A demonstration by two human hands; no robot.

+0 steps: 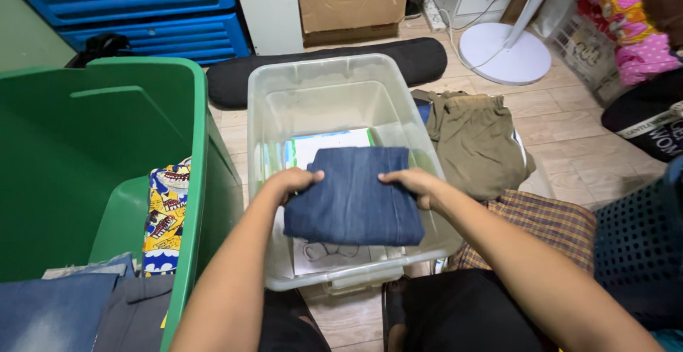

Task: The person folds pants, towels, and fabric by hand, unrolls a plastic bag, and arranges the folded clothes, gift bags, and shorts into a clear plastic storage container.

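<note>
One folded denim piece (352,195) is gripped at its two side edges, by the left hand (290,181) and the right hand (413,181), inside one clear bin (320,75). Fingertips are hidden under the cloth. Beneath it, a white sheet (324,146) is mostly covered. Left of the hands, one green bin (107,110) is cut off; its patterned cloth (165,213) is partly seen. Right, one olive garment (473,139) lies.

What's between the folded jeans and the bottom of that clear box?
In the head view, a white printed garment lies flat on the floor of the clear plastic bin, under the folded denim that the left hand and right hand hold by its sides.
</note>
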